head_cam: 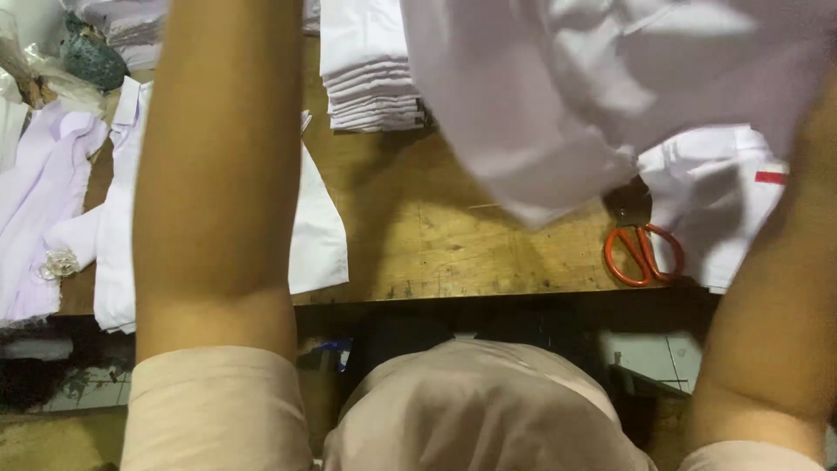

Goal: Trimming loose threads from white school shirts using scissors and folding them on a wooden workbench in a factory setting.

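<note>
A worn wooden table (436, 235) — carrying a stack of folded white cloth (370, 78), orange-handled scissors (643, 255), flat white garments (318, 227).

The bench (436, 235) is brown wood, rough and scratched, with a dull look. The big white shirt (558, 96) held up on the right is soft, thin cloth. The far stack of folded shirts (366, 78) is smooth white cloth. The scissors (643, 255) on the right have shiny orange plastic handles.
</note>
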